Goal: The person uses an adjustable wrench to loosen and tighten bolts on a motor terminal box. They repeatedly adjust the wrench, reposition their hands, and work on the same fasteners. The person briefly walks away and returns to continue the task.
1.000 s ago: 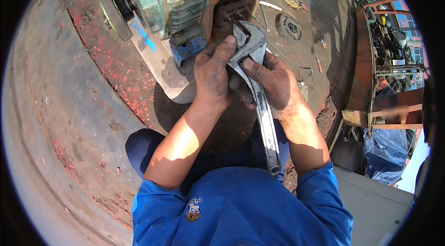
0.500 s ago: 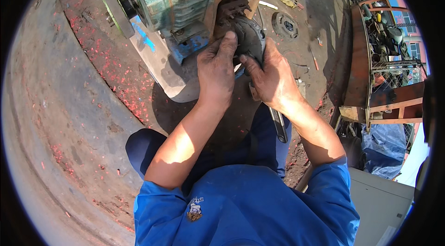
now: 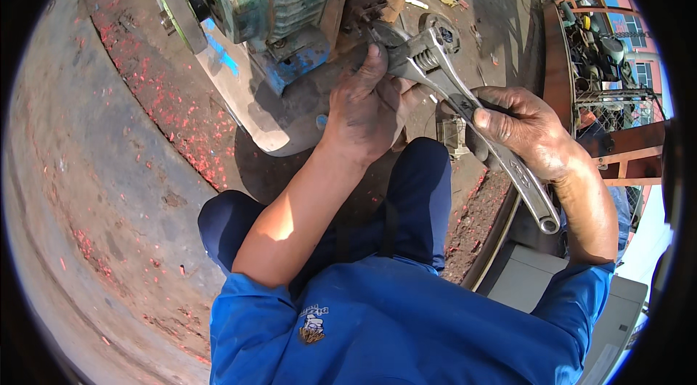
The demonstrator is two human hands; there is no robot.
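An adjustable wrench [image 3: 501,153] slants down to the right, with my right hand [image 3: 534,131] closed round the middle of its handle. Its jaw end reaches a dark, greasy metal piece [image 3: 388,35], partly hidden behind wrench and fingers. My left hand [image 3: 359,109] is closed on that piece, thumb pointing up along it; whether it also touches the wrench I cannot tell. Just beyond stands a worn green electric motor [image 3: 290,0] with a squarish rusty opening [image 3: 367,6] in its side, dark parts showing inside.
At the motor's left end is a pulley wheel [image 3: 170,0]. Below it lies a pale metal base plate [image 3: 254,120] with blue paint marks. A round dark part [image 3: 441,29] rests on the ground beyond the wrench. A rusty metal frame [image 3: 559,66] holding scrap borders the right.
My right hand has left the dark piece and moved right, now gripping the wrench, which has swung up from hanging below the hands. My left hand has shifted slightly right.
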